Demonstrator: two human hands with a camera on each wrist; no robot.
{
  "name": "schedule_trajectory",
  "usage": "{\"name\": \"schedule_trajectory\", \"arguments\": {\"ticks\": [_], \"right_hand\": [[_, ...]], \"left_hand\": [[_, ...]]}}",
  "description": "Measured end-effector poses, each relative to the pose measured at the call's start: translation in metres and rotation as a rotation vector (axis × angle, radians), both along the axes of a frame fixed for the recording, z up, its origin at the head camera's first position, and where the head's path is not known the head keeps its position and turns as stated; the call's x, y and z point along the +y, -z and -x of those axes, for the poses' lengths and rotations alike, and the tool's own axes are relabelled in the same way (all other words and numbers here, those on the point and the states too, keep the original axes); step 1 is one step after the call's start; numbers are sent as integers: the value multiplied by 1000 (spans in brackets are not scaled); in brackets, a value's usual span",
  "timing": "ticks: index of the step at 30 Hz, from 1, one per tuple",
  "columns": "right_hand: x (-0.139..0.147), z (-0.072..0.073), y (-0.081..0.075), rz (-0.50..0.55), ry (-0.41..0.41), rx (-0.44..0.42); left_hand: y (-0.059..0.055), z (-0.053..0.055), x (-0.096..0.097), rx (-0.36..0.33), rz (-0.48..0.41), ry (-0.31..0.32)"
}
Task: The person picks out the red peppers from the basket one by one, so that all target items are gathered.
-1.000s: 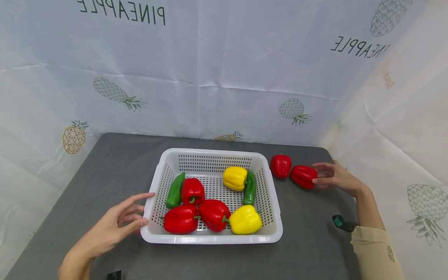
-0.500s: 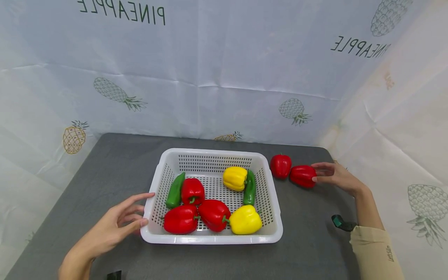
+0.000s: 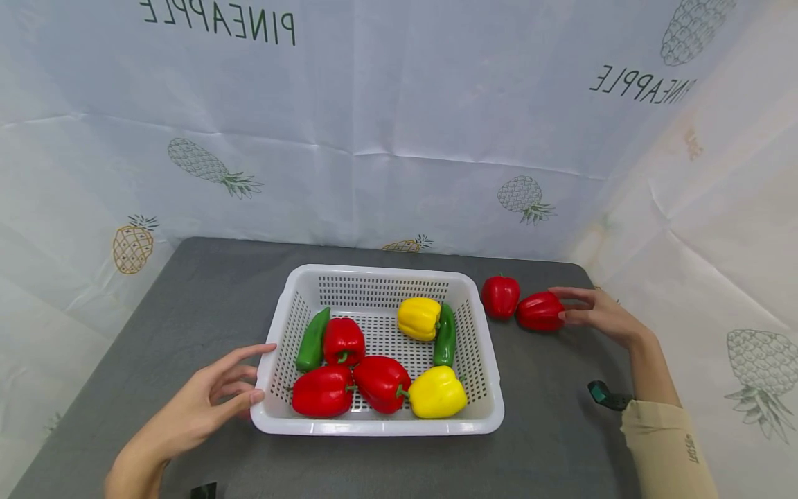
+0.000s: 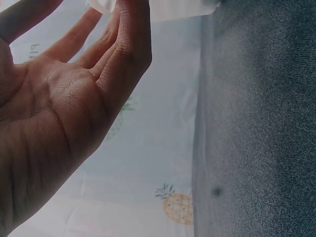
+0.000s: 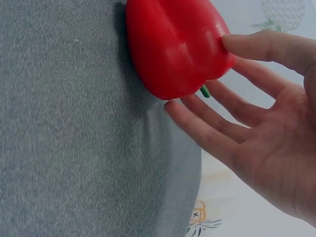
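Note:
My left hand (image 3: 196, 395) is at the left side of a white plastic basket (image 3: 374, 426), its index finger and thumb touching the outer wall and rim. On the far right, my right hand (image 3: 601, 315) touches a red bell pepper (image 3: 539, 311) lying on the table. In the right wrist view, the thumb rests against this pepper (image 5: 173, 44) while the other fingers extend, fairly straight, beside its green stem. A second red bell pepper (image 3: 501, 297) stands close to its left. Inside the basket lie several red bell peppers (image 3: 382, 383), yellow bell peppers (image 3: 438, 392) and green chili peppers (image 3: 445, 336).
The grey table (image 3: 548, 430) ends at a pale curtain (image 3: 374, 104) printed with pineapples at the back and sides. A black strap (image 3: 607, 396) hangs by the right forearm. Another black piece (image 3: 203, 491) shows at the bottom edge.
The red bell pepper under my right hand has turned and shifted slightly away from me, the hand moving a little with it. My left hand and the basket stay still.

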State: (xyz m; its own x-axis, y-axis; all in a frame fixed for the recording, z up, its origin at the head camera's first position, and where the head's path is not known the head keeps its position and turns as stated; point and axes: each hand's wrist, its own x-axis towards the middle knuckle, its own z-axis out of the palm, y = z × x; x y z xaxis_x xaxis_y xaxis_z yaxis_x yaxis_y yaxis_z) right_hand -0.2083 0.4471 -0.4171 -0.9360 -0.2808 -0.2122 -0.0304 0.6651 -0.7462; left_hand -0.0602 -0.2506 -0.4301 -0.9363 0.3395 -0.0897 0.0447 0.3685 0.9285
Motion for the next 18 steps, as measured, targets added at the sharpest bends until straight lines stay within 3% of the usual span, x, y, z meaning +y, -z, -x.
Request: {"name": "schedule_trajectory", "arguments": {"ticks": [12, 18], "right_hand": [[-10, 8, -1, 78, 30, -49], [-16, 11, 0, 49, 65, -30]], "left_hand": [[3, 1, 0, 21, 17, 8], [-2, 0, 0, 10, 7, -3]]}}
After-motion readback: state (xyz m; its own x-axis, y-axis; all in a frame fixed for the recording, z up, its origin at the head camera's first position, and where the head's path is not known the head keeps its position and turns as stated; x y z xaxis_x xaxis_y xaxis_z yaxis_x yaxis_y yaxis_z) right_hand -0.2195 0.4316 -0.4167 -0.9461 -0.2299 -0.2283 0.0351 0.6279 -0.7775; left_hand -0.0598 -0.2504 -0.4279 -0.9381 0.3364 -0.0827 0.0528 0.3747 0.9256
